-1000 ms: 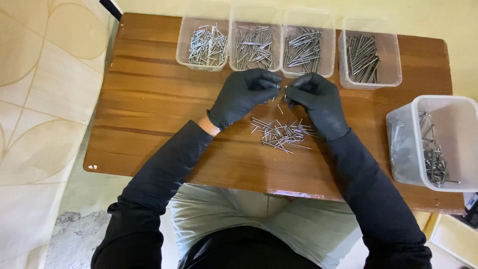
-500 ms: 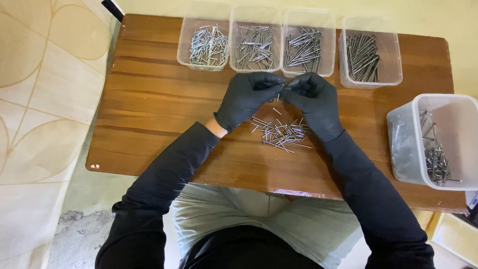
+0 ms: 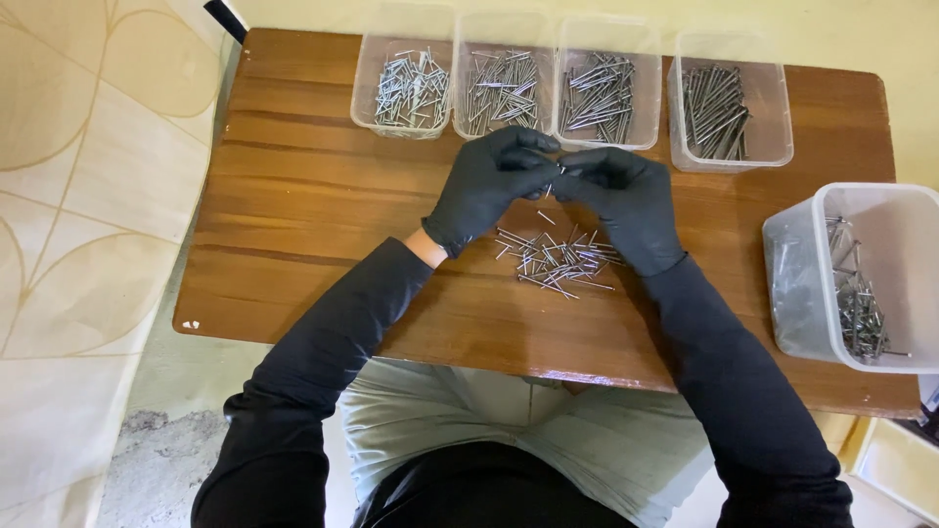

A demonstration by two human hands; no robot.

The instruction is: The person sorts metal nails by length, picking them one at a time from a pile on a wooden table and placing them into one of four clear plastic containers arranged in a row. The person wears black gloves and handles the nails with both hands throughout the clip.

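Observation:
Both hands wear black gloves and meet fingertip to fingertip above a wooden table (image 3: pixel 293 244). My left hand (image 3: pixel 489 186) and my right hand (image 3: pixel 626 200) pinch small steel nails (image 3: pixel 555 182) between their fingertips. Just below the hands a loose pile of nails (image 3: pixel 556 256) lies on the tabletop. One single nail (image 3: pixel 545 217) lies apart from the pile, under the fingers.
Along the far edge stand several clear plastic tubs of sorted nails: (image 3: pixel 403 90), (image 3: pixel 502 90), (image 3: pixel 599 96), (image 3: pixel 724 108). A larger clear tub (image 3: pixel 861 284) with nails sits at the right edge. A patterned cream fabric (image 3: pixel 78 196) lies left of the table.
The hands have stayed together above the pile; the left hand's fingers have curled a little closer to the right hand. The view has shifted slightly.

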